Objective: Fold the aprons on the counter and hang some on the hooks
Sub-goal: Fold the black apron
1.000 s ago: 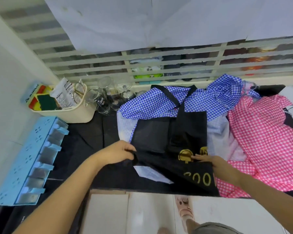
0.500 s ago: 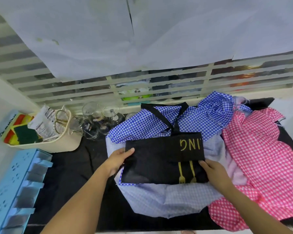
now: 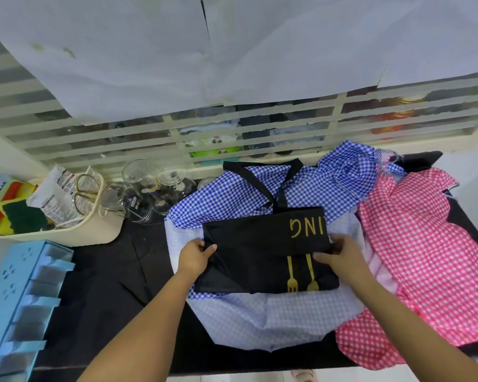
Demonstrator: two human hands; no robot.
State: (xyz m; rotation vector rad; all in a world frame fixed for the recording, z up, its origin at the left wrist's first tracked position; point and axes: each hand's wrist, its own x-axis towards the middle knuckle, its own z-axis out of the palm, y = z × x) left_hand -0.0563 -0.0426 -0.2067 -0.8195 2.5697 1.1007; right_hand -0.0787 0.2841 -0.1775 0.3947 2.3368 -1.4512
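Head view: the folded black apron lies atop the blue apron on the counter, gold "ING" inverted above a fork print. Left hand and right hand pinch its side edges; half a second ago the right sat lower.

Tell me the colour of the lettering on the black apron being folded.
Gold lettering on the black apron, clearest in the head view.
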